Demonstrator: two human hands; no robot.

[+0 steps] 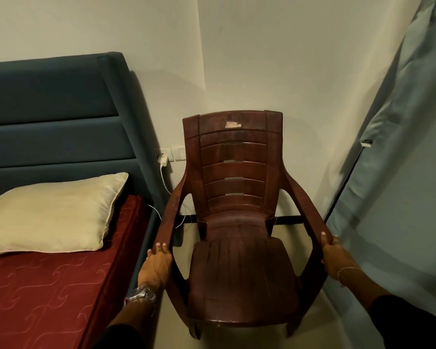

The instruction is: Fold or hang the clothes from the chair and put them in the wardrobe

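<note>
Person stands facing the brown plastic chair (237,222), which sits in the room corner between the bed (48,285) and a grey-blue curtain (400,172). Left hand (157,263) grips the front end of the chair's left armrest, fingers wrapped over the top edge; steel watch (142,295) on that wrist. Right hand (334,255) grips the front end of the right armrest, thumb on top, fingers curled round the outside; thin bracelet (347,269) on that wrist. Chair seat carries nothing, torn sticker patch near the top of the backrest. Cream pillow (53,217) lies on the red mattress against the blue headboard (53,109). White charger (163,159) is plugged into the wall socket just behind the chair, cable hanging down.
</note>
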